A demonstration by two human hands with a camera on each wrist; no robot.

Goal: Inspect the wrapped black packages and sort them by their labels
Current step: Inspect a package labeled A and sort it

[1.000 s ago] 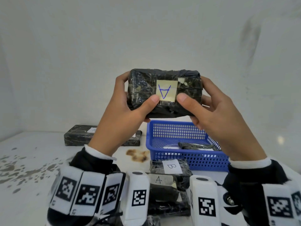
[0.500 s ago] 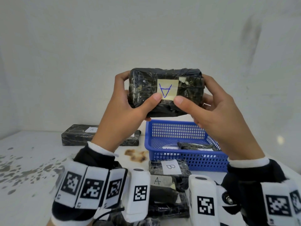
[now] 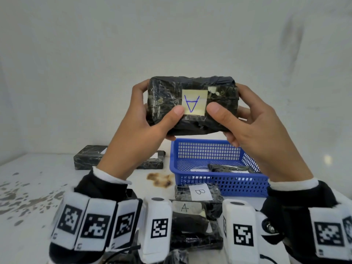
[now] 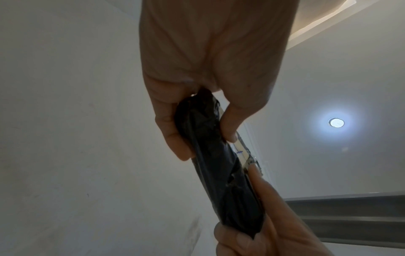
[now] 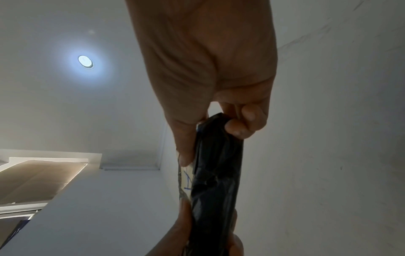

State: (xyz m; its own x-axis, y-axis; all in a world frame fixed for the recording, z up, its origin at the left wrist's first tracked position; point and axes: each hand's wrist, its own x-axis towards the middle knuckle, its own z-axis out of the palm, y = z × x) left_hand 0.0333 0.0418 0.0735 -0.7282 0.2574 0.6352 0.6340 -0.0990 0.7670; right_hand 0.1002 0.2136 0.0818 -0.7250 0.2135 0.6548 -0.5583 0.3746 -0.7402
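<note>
Little has shifted over the last second: the package (image 3: 192, 105) stays lifted in front of the wall, perhaps a touch higher, with both hands locked on it as before. Each grip is closed on one end, the left hand (image 3: 144, 126) on the left end and the right hand (image 3: 253, 128) on the right, thumbs pressing the near face on either side of the yellow label (image 3: 194, 101), fingers wrapped behind. It hangs above the far rim of the blue basket (image 3: 219, 180), clear of the worktop (image 3: 34, 197). The fingers behind the package are mostly hidden, and the wrist views show only its dark narrow edge. Its long axis runs left to right, labelled face toward the person, the blue "A" upside down.
</note>
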